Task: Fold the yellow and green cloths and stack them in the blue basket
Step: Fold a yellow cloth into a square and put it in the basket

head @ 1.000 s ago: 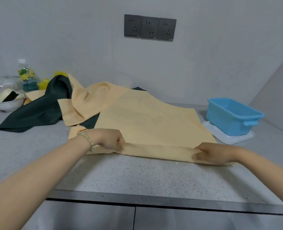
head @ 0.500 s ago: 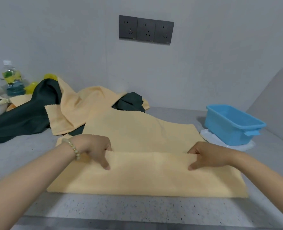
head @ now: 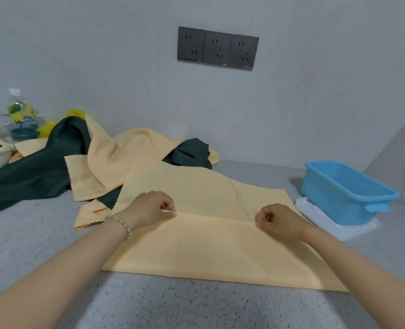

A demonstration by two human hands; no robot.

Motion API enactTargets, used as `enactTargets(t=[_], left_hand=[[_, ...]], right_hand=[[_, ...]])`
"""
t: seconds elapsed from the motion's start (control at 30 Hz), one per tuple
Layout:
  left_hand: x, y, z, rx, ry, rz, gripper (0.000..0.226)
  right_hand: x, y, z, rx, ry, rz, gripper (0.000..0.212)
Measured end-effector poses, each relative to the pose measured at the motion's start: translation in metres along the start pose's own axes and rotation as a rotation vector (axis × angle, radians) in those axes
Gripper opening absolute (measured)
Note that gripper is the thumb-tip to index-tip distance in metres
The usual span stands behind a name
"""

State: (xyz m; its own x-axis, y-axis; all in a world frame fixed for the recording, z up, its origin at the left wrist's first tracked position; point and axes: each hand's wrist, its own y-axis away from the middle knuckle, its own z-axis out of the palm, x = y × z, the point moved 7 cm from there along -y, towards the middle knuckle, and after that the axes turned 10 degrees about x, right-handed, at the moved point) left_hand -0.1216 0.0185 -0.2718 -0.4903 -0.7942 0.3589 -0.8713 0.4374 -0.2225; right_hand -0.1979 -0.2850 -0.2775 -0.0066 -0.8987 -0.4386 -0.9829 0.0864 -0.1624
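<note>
Left grip (head: 153,207) and right grip (head: 279,220), fingers curled tight, each pinch the folded-over edge of the yellow cloth (head: 208,252) mid-frame on the desk (head: 26,238).

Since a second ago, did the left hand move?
Yes. The left hand, pinching the yellow cloth, went farther toward the wall, now level with the blue basket.

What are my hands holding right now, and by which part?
The yellow cloth. The left hand and the right hand each pinch its folded-over edge, one near each end.
</note>
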Motion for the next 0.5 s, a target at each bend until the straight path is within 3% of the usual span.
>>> enactTargets(t=[0.2, 0.3, 0.4, 0.5], left_hand=[[-0.002, -0.001, 0.003, 0.025, 0.008, -0.072, 0.011], [0.013, 0.005, -0.002, 0.087, -0.16, -0.045, 0.018], [0.043, 0.023, 0.002, 0.222, -0.163, 0.01, 0.028], [0.072, 0.046, 0.025, 0.156, -0.107, 0.02, 0.019]], right_hand=[[0.002, -0.001, 0.0, 0.026, -0.057, 0.0, 0.018], [-0.003, 0.006, -0.002, 0.043, -0.014, 0.046, 0.006], [-0.025, 0.02, 0.0, 0.183, 0.058, 0.073, 0.037], [-0.07, 0.036, 0.024, 0.171, 0.038, -0.031, 0.041]])
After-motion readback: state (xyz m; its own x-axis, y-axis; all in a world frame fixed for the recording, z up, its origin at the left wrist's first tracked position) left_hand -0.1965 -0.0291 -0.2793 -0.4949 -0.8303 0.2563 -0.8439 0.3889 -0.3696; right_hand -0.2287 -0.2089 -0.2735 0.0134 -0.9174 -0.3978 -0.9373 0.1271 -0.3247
